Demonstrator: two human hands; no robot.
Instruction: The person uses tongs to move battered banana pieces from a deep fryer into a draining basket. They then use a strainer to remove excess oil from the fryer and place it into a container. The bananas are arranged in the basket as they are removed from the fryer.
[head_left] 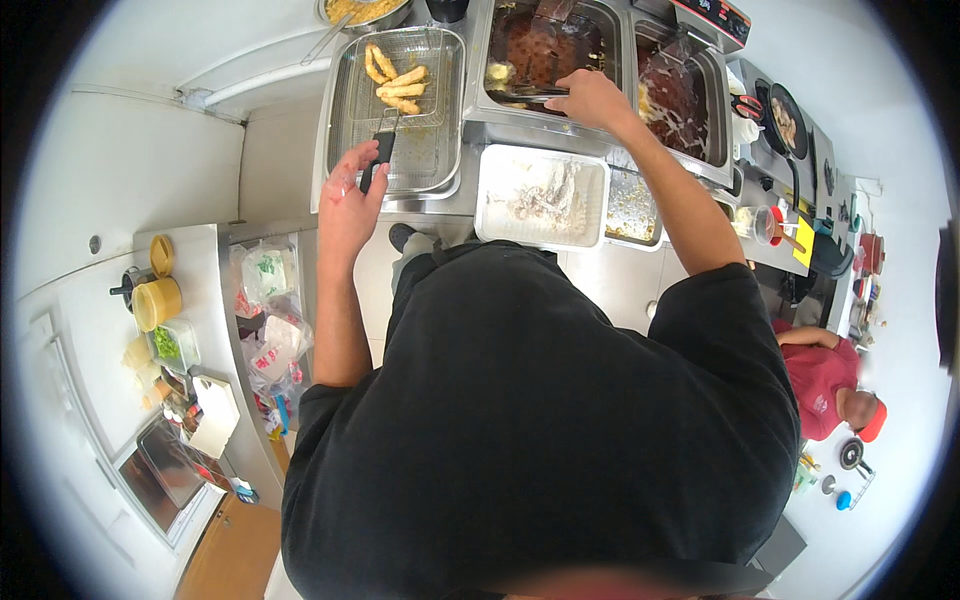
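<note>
My left hand is closed round the black handle of a wire fry basket. The basket rests over a metal tray at the far left, with several golden fried sticks in it. In my right hand is a pair of metal tongs, reaching left over the dark oil of the left fryer tank. A pale piece of food lies near the tongs' tips at the tank's left side; whether they grip it I cannot tell.
A second fryer tank bubbles to the right. Nearer me sits a white flour-dusted tub. A frying pan stands on the right counter. A person in red is farther right. Yellow containers stand on the left counter.
</note>
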